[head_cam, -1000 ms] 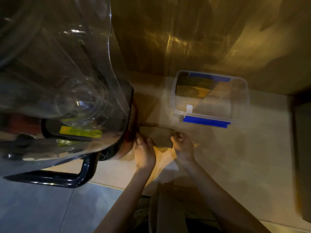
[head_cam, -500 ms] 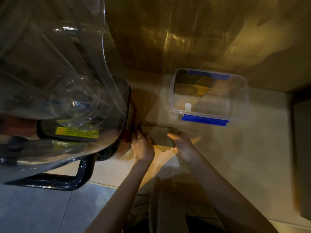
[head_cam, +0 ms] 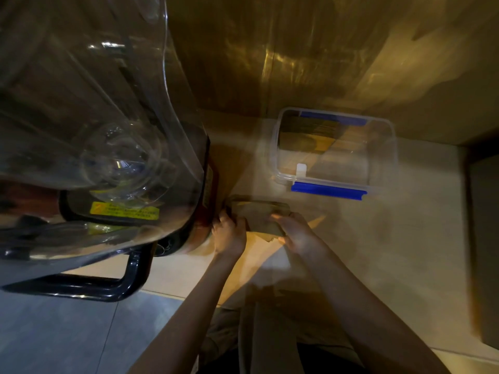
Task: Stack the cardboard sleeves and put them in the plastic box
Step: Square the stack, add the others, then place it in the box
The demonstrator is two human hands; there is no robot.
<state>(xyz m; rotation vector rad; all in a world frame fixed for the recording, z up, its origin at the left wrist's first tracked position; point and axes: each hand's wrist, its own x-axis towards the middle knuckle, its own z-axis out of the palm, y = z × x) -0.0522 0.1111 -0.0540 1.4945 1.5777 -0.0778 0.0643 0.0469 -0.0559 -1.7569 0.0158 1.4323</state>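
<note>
A flat stack of brown cardboard sleeves (head_cam: 259, 215) lies on the pale counter, just in front of the clear plastic box (head_cam: 383, 157). My left hand (head_cam: 229, 234) grips the stack's left end and my right hand (head_cam: 295, 233) grips its right end. The box is open, with blue clip strips on its near and far rims, and stands behind and to the right of the stack. Through its clear walls I cannot tell what it holds. The light is dim and the hands are slightly blurred.
A large blender with a clear jar (head_cam: 89, 112) and a black handle (head_cam: 108, 287) fills the left side, its base touching distance from my left hand. A brown wall (head_cam: 297, 63) stands behind the box. A dark block (head_cam: 483, 238) sits at the right edge.
My right hand has shifted from the stack's near right corner further onto its top right end. The stack and my left hand have stayed about where they were.
</note>
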